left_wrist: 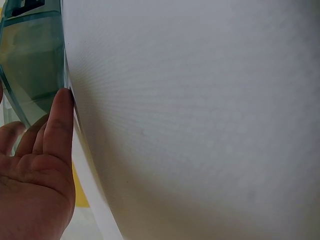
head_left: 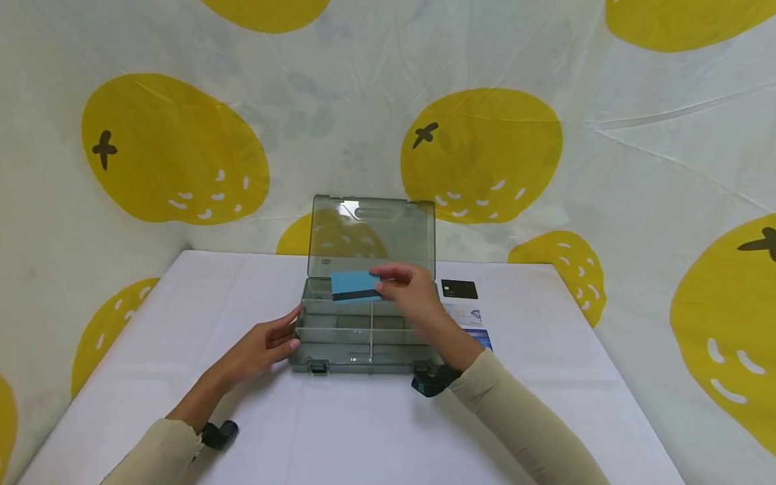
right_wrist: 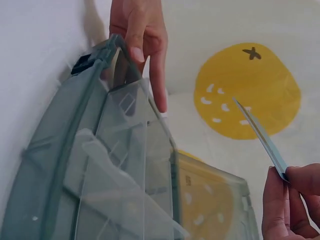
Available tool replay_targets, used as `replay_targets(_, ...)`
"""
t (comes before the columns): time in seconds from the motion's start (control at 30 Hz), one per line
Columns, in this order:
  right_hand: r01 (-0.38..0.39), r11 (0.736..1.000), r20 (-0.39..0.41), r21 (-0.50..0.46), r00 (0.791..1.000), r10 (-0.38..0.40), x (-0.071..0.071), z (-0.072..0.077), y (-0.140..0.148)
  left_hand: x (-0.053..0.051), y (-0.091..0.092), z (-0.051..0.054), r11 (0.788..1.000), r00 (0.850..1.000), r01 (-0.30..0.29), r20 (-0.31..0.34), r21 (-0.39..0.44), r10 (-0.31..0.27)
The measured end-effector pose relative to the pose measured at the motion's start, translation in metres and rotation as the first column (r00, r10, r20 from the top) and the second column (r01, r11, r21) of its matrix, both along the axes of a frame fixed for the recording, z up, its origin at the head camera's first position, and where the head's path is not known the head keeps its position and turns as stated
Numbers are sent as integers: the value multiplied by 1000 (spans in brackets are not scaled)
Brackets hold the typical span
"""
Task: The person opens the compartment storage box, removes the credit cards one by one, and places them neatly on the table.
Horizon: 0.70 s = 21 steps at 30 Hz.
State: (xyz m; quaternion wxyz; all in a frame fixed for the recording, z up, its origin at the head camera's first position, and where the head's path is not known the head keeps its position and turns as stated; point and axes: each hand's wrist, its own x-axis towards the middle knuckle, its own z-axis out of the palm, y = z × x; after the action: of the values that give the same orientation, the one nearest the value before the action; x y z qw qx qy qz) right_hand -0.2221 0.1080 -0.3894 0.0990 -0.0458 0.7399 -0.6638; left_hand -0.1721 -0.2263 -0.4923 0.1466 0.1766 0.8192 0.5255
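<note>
A clear grey plastic compartment box (head_left: 371, 369) sits on the table with its lid (head_left: 394, 236) raised at the back. Above its rear compartments, my right hand (head_left: 418, 296) pinches a light blue card (head_left: 351, 283) with a dark stripe by its right end. In the right wrist view the card (right_wrist: 260, 135) shows nearly edge-on between thumb and fingers. My left hand (head_left: 267, 347) touches the left side of the box, its fingers extended. The left wrist view shows the fingers of that hand (left_wrist: 37, 175) against the box wall (left_wrist: 32, 60).
To the right of the box lie a black card (head_left: 459, 289), a whitish card (head_left: 467, 314) and a blue card (head_left: 481, 338), partly hidden by the right arm. Thin dividers (head_left: 339, 333) split the box. A white cloth covers the table (head_left: 545, 404); a fruit-print curtain (head_left: 339, 135) hangs behind.
</note>
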Motion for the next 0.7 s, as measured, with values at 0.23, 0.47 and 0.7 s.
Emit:
replay_targets(0.23, 30, 999, -29, 31, 999, -29, 22, 0, 40, 1, -1, 1, 1000, 1000, 0, 0, -2, 0)
replay_targets(0.47, 96, 992, -32, 80, 995, -93, 42, -4, 80, 1, -1, 2, 1000, 1000, 0, -1, 3, 0)
replay_targets(0.7, 160, 980, 29, 120, 986, -164, 61, -11, 111, 1, 0, 2, 1000, 1000, 1, 2, 8, -1)
